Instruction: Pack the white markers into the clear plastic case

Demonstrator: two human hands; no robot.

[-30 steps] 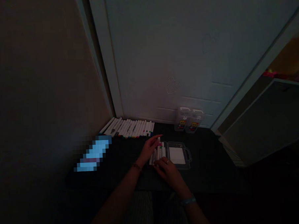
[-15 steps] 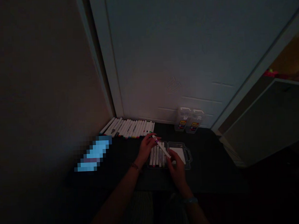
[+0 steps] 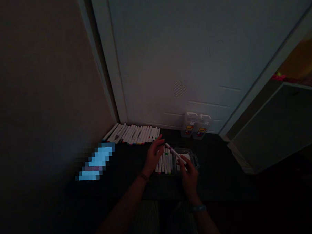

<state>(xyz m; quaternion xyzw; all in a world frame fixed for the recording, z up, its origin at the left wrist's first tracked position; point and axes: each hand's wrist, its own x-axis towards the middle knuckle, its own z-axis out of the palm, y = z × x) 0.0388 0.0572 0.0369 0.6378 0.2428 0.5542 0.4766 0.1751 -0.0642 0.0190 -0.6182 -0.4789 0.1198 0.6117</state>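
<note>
White slim marker pen (image 3: pixel 175 153) is held tilted above the clear plastic case (image 3: pixel 189 160), its far end pointing left and its near end running down to the right. Right hand (image 3: pixel 188 172) has its fingers (image 3: pixel 183 161) closed around the near end of the pen. Left hand (image 3: pixel 154 155) sits just left of the pen's far end, fingers loosely curled; whether they touch the pen cannot be told in the dim light. Inside the left part of the case lies a row of white markers with coloured caps (image 3: pixel 164 161). On the dark bench (image 3: pixel 220 162), a longer row of white markers (image 3: pixel 133 133) lies along the far edge against the pale door (image 3: pixel 181 53). Two small clear boxes with coloured labels (image 3: pixel 196 125) stand farther right, near the door.
</note>
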